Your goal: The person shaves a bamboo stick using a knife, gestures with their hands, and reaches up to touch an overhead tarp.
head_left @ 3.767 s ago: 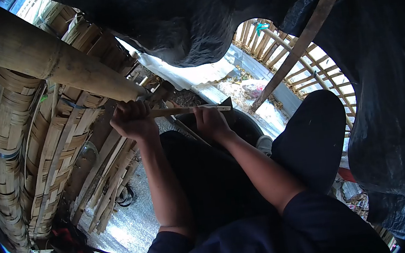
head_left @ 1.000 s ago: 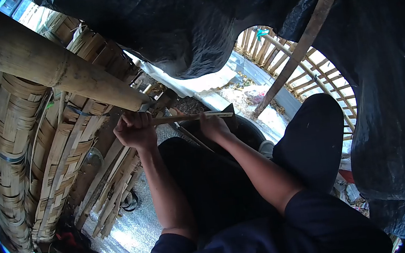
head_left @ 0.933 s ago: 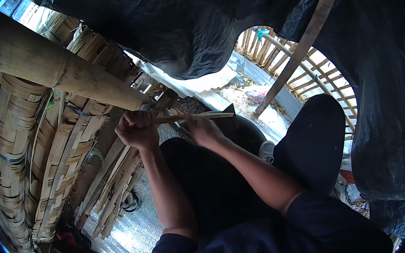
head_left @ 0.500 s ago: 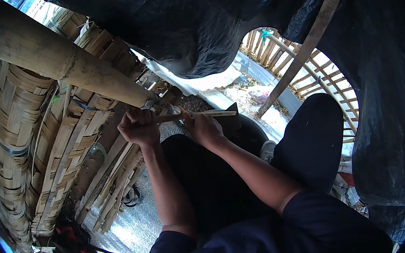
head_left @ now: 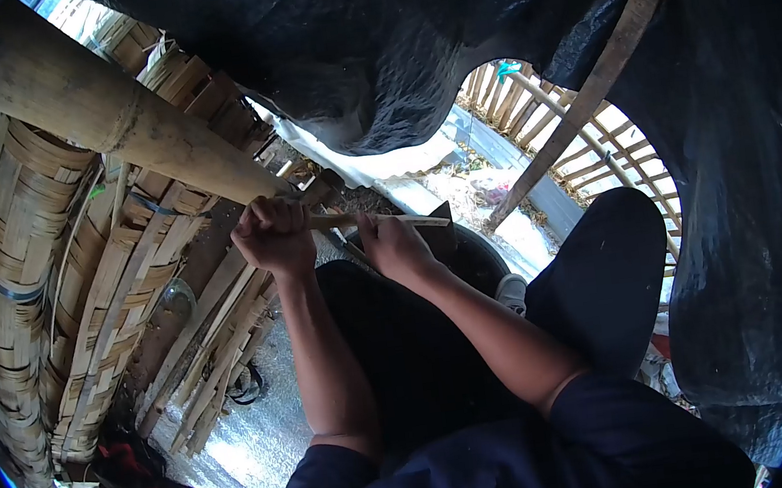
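Observation:
A pale wooden stick [head_left: 334, 220] lies roughly crosswise in front of my knees. My left hand [head_left: 272, 236] is closed in a fist around its left end. My right hand [head_left: 395, 247] is closed about its middle, the fingers partly hidden from above. Beyond the right hand, the stick's light end [head_left: 429, 221] shows against a dark, flat, angular piece [head_left: 442, 211]; I cannot tell whether the two are joined. A thin dark edge shows between the hands, too unclear to name.
A thick bamboo pole [head_left: 131, 124] slants down from the upper left to near my left hand. Woven bamboo panels [head_left: 9, 239] and split strips [head_left: 219, 345] are on the left. Black plastic sheeting [head_left: 369, 54] hangs ahead and right. A dark round tub [head_left: 484, 257] stands past my right hand.
My view has shifted slightly. Both hands stay closed on the stick, and my right thumb, raised before, now lies lower along it.

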A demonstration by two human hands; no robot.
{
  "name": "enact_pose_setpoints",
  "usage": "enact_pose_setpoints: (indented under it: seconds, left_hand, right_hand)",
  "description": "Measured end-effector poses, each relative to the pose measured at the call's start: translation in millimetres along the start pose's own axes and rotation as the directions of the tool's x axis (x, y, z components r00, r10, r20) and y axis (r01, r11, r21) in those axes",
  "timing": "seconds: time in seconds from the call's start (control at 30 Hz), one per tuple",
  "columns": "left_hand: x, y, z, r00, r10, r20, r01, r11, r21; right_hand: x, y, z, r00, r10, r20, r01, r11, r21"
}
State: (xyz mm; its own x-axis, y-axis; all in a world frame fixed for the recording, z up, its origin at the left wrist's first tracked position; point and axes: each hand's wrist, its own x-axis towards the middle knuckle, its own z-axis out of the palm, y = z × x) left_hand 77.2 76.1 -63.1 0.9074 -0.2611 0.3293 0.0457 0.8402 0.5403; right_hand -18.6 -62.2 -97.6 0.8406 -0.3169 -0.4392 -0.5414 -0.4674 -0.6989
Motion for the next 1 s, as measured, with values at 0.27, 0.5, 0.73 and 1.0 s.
enact_pose_setpoints:
  seconds: [0.27,0.5,0.73,1.0]
  left_hand:
    - [-3,14,-9,0.937,0.094,-0.337,-0.061,0.992,0.109]
    - [-6,12,-15,0.952,0.094,-0.293,-0.066,0.992,0.105]
    - [-7,9,-2,0.953,0.1,-0.287,-0.062,0.989,0.137]
    - [-3,2,3,0.992,0.014,-0.126,-0.008,0.999,0.046]
  right_hand:
    - [23,40,26,0.994,0.095,-0.052,-0.098,0.992,-0.077]
    - [26,63,15,0.978,0.188,-0.088,-0.2,0.967,-0.158]
    - [40,139,15,0.945,0.321,-0.064,-0.327,0.935,-0.14]
    - [-12,0,-17,0.998,-0.03,0.052,0.029,0.999,0.029]
